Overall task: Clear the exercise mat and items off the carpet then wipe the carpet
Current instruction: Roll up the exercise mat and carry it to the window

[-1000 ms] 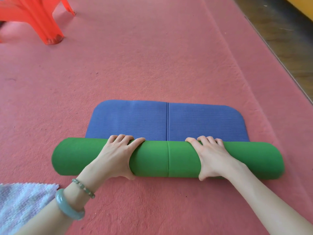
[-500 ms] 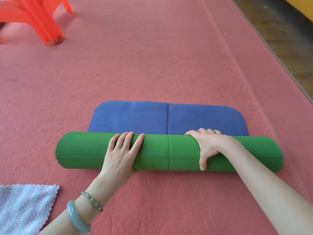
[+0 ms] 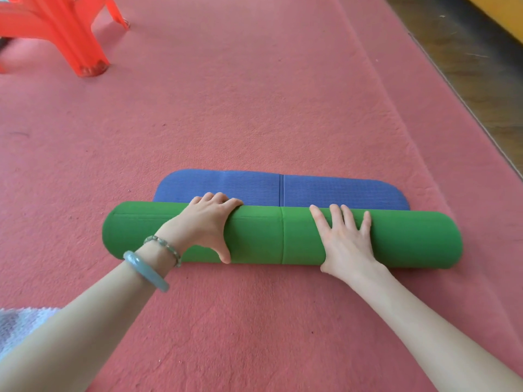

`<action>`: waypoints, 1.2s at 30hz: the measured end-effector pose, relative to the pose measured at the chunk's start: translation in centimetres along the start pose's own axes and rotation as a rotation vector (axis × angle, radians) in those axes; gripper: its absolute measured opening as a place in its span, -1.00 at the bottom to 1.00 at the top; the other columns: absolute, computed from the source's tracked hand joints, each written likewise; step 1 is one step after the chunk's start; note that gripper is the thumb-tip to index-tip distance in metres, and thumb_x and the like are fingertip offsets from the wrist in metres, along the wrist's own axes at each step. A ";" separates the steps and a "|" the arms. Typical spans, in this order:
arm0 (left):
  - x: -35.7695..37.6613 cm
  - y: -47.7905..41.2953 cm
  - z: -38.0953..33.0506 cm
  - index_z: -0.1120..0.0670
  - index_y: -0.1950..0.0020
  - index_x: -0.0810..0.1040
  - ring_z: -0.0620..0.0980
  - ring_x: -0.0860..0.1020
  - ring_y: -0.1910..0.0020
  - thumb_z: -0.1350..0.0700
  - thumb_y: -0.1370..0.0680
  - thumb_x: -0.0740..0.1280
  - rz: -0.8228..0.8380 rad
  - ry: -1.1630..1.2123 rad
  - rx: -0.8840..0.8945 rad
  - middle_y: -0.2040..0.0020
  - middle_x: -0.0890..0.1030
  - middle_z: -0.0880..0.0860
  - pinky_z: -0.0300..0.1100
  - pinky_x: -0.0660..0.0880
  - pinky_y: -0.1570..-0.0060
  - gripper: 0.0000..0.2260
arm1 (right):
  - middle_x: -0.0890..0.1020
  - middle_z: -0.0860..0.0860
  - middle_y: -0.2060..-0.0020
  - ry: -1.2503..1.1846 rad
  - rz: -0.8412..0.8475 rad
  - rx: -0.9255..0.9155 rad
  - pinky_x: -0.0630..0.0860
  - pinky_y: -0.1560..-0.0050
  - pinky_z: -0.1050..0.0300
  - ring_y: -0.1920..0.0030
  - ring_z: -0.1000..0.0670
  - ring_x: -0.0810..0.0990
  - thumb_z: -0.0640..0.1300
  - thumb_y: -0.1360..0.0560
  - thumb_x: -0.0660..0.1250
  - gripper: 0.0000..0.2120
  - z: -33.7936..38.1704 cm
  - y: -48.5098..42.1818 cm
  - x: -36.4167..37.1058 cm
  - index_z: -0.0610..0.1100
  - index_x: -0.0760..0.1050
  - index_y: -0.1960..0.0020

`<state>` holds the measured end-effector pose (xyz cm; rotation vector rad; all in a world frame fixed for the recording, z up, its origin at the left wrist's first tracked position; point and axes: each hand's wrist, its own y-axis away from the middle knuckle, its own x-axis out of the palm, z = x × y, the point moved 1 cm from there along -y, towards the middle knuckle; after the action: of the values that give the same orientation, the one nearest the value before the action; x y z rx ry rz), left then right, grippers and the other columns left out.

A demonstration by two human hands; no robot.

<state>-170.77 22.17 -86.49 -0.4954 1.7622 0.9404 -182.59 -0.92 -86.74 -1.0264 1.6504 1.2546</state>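
Observation:
The exercise mat (image 3: 254, 236) lies across the red carpet (image 3: 254, 108) as a thick green roll. A short blue strip of it (image 3: 325, 193) is still flat beyond the roll. My left hand (image 3: 203, 222) grips the roll left of its centre seam, fingers curled over the far side and thumb on the near side. My right hand (image 3: 345, 239) presses flat on top of the roll right of the seam, fingers straight and spread.
A red plastic stool (image 3: 70, 32) stands on the carpet at the far left. A pale grey cloth (image 3: 19, 326) lies at the near left beside my left forearm. The carpet's edge and a dark wooden floor (image 3: 481, 66) run along the right.
The roll has moved away from me and less blue mat shows. My left hand went from flat on top to curled over the roll; my right hand went from curled to flat.

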 end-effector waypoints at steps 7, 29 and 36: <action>4.4 3.0 -1.3 0.15 -0.41 0.32 0.21 0.49 -0.25 -0.11 0.08 0.61 -0.430 -0.165 0.034 -0.28 0.48 0.25 0.05 0.27 -0.31 0.11 | 0.15 -0.14 -0.39 -0.006 0.073 -0.038 0.04 -0.37 -0.40 -0.42 -0.15 0.13 0.03 -0.24 0.53 0.13 -0.4 -1.7 -1.3 0.00 -0.21 -0.51; 1.1 -2.3 0.4 0.02 -0.50 0.14 0.11 0.23 -0.44 -0.17 -0.05 0.56 -0.269 -0.207 0.015 -0.46 0.26 0.15 0.04 0.05 -0.44 0.11 | 0.48 -0.21 -0.24 0.026 -0.306 -0.056 0.32 -0.20 -0.40 -0.25 -0.22 0.46 0.03 0.19 0.65 0.28 -1.0 -3.9 1.7 -0.08 0.15 -0.44; 2.1 -1.8 -0.1 0.10 -0.42 0.33 0.18 0.47 -0.23 -0.12 0.12 0.61 -0.324 -0.265 -0.008 -0.25 0.49 0.20 0.05 0.34 -0.26 0.14 | 0.52 -0.18 -0.19 0.020 -0.248 -0.059 0.36 -0.14 -0.37 -0.17 -0.20 0.50 -0.03 0.20 0.64 0.17 -1.0 -4.1 1.2 -0.13 0.35 -0.39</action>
<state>-170.41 21.18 -89.06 -0.6108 1.3897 0.7461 -179.34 -2.75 -88.98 -1.2414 1.4568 1.1363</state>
